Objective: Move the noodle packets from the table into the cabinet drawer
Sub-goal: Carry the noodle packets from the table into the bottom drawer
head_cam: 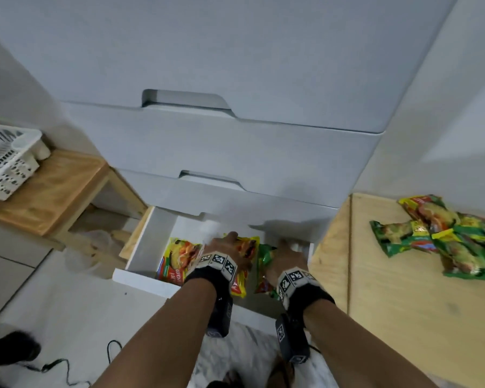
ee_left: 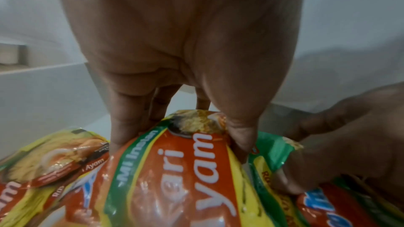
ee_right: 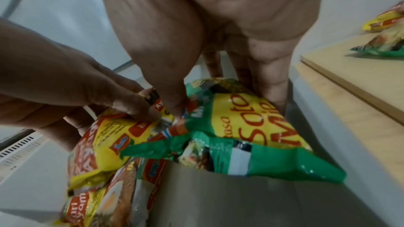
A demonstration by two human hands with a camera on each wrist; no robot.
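Down in the drawer: white drawer [head_cam: 149, 242], smooth flat walls
Left hand [head_cam: 226, 247]: fingers pinch a shiny yellow packet [ee_left: 174, 170]
Right hand [head_cam: 287, 254]: fingers hold a crinkly green packet [ee_right: 247, 127]
Desk [head_cam: 403, 303]: pale wood, more packets [head_cam: 445, 236] piled

Looks like somebody's home kitchen or pantry corner, nothing lab-like about it. You've got a tall grey cabinet [head_cam: 235, 141] with cut-out handle drawers, a plain wooden table [head_cam: 403, 303] piled with instant noodle packets [head_cam: 445, 236], and a white plastic dish rack [head_cam: 9, 161] sitting on a small wooden side table [head_cam: 53, 191]. Pale tiled floor [head_cam: 39, 289] with a loose cable [head_cam: 59, 365] lying on it too.
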